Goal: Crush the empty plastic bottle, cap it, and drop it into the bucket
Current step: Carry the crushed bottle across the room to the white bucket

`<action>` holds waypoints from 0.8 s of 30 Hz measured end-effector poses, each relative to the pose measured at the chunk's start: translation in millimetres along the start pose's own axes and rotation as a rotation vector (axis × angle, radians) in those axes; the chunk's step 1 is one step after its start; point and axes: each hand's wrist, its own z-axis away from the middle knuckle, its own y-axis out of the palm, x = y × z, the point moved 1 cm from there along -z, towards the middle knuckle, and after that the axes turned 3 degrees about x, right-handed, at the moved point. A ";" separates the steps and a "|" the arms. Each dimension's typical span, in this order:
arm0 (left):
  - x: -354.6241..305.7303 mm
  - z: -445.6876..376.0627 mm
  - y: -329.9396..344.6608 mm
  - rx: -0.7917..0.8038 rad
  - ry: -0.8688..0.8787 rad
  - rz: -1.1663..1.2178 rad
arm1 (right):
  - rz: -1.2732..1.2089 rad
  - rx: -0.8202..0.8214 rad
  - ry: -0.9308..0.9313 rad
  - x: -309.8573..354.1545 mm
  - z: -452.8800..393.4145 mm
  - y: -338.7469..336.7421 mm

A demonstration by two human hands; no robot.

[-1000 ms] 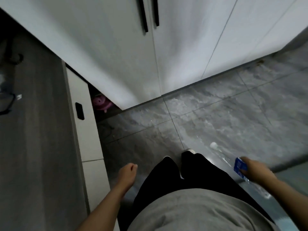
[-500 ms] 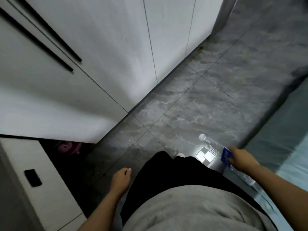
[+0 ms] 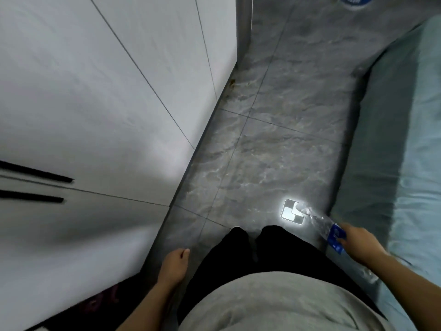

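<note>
In the head view we look straight down our own body: a grey shirt (image 3: 274,304) fills the bottom centre of the frame and black trousers (image 3: 260,249) run up from it toward the middle. Our right hand (image 3: 358,244), at the lower right of the frame, has its grip closed around a clear, empty plastic bottle with a blue label (image 3: 335,237); the fingers wrap the labelled part. The bottle's neck end points up and left of the hand, over a bright square reflection (image 3: 292,211) on the grey marbled tile floor (image 3: 274,144). We cannot tell whether a cap sits on it, since glare hides that end. Our left hand (image 3: 175,261), at the lower centre-left, hangs beside the trousers with the fingers loosely curled, its grip holding nothing. White cabinet doors with black bar handles (image 3: 35,174) cover the left half of the frame. A pale blue-green bed cover (image 3: 417,139) runs down the right edge. A blue round object (image 3: 353,0) is cut off at the top right; we cannot tell what it is.
</note>
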 end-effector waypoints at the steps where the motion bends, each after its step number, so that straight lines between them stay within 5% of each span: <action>1: -7.6 -8.2 -8.2 0.007 0.028 -0.013 | -0.024 -0.002 0.022 -3.3 2.6 6.0; 11: -122.6 -83.0 -41.3 0.084 0.173 -0.173 | -0.300 0.102 0.301 -60.7 10.6 37.2; 24: -234.8 -122.1 -41.9 0.108 0.029 -0.151 | -0.489 -0.088 0.280 -78.7 -89.7 -104.7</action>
